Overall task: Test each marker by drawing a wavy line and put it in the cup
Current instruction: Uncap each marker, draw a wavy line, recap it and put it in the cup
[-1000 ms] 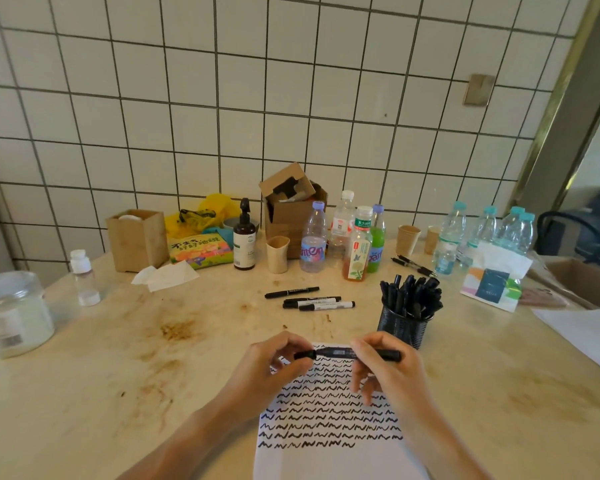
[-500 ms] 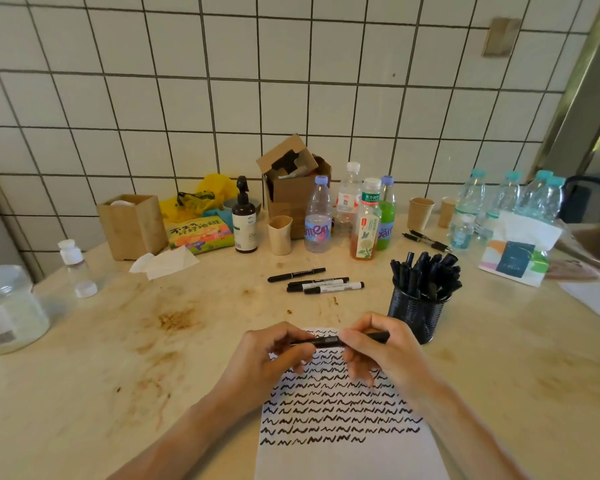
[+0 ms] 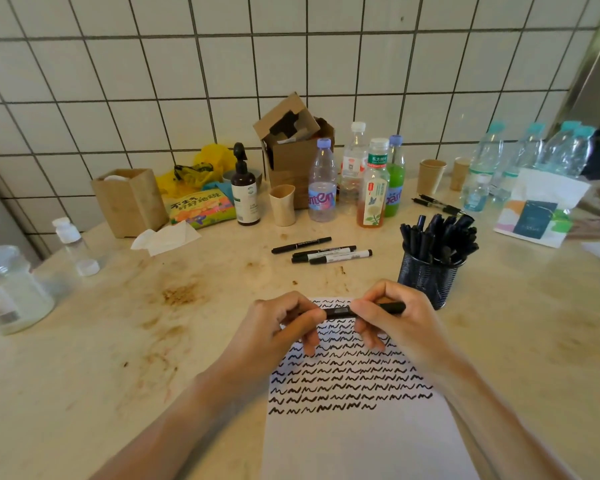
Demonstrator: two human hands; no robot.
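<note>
Both hands grip one black marker (image 3: 340,311) level above the paper (image 3: 361,441): left hand (image 3: 281,327) pinches its left end, right hand (image 3: 395,320) curls round the right, hiding most of the barrel. Farther right stands the mesh cup (image 3: 426,278), packed with markers; three more markers (image 3: 321,251) lie beyond on the table (image 3: 118,341).

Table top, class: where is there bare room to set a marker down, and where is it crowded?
Bare patches: left of the paper, between it and the glass jar; and right of the mesh cup, before the white packet. Crowded: the back row of bottles and boxes, and around the three loose markers.
</note>
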